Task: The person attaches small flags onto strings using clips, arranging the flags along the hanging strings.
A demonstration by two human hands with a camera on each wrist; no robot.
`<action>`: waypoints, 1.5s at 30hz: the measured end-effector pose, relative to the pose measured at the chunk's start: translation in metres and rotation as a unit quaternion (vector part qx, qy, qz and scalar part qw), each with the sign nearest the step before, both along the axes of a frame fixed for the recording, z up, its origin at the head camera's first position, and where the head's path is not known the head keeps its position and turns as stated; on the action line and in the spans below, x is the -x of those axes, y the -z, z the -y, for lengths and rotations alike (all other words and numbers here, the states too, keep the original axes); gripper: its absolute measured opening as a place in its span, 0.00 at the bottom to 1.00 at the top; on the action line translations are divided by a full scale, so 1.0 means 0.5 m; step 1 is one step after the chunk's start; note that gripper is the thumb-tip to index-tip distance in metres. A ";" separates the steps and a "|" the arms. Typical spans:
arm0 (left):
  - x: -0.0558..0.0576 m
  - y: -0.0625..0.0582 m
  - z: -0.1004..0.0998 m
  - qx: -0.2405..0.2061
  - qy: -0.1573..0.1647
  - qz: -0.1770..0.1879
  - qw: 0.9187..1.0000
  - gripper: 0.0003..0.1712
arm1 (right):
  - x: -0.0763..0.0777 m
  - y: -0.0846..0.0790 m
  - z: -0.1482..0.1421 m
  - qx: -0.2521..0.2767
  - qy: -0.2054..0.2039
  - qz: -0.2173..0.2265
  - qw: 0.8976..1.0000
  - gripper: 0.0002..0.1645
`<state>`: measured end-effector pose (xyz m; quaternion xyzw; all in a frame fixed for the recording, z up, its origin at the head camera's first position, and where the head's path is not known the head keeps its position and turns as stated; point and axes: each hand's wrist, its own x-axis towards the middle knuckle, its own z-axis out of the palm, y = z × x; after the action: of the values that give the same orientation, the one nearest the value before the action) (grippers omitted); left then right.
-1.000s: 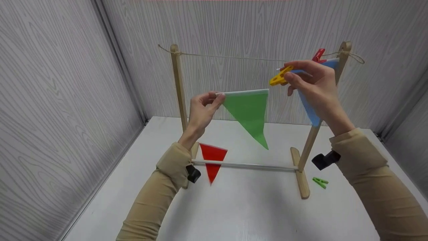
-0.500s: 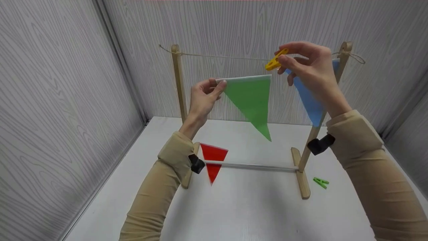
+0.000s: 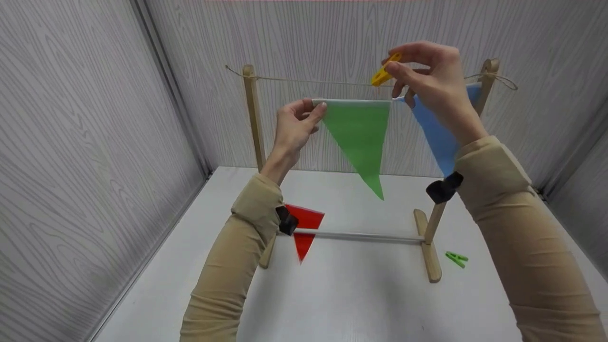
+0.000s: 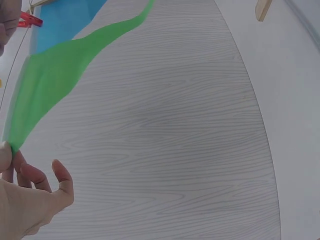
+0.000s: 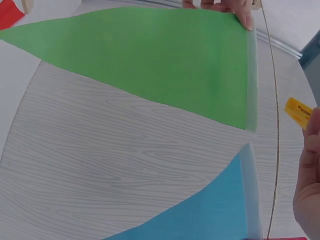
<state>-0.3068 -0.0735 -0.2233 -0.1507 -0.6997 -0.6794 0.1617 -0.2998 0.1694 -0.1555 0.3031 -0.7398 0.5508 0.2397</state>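
Note:
In the head view my left hand [image 3: 297,126] pinches the upper left corner of a green triangular pennant [image 3: 358,130], whose white top edge lies nearly level just below a string [image 3: 313,81]. My right hand [image 3: 434,80] pinches a yellow clothespin [image 3: 385,70] by the string, to the upper right of the green pennant. Behind that hand a blue pennant [image 3: 439,133] hangs at the right end. A red clothespin [image 4: 31,20] shows at the blue pennant in the left wrist view. The right wrist view shows the yellow clothespin beside the string, apart from it.
The string runs between two wooden posts [image 3: 254,118] of a stand with a pale crossbar [image 3: 365,236]. A red pennant [image 3: 306,218] lies by the crossbar at left. On the white table [image 3: 351,294], a green clothespin [image 3: 457,259] lies to the right of the stand's foot [image 3: 431,261].
Both hands have risen. My left hand lifted the green pennant towards the string and levelled its top edge. My right hand moved up and left with the yellow clothespin.

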 end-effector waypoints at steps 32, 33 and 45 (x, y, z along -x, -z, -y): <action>0.018 -0.027 -0.023 -0.021 -0.015 -0.015 1.000 0.13 | 0.025 -0.021 0.041 -0.049 0.080 0.004 0.996 0.09; 0.018 -0.027 -0.023 -0.021 -0.017 -0.014 1.000 0.13 | 0.025 -0.021 0.042 -0.053 0.082 0.002 0.995 0.09; 0.015 -0.029 -0.026 -0.023 -0.021 -0.019 0.999 0.13 | 0.031 -0.012 0.048 -0.080 0.135 -0.020 0.987 0.06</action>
<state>-0.3144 -0.0604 -0.2089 -0.1446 -0.6836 -0.6889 0.1926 -0.3151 0.1454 -0.1496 0.2297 -0.8109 0.4461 0.3013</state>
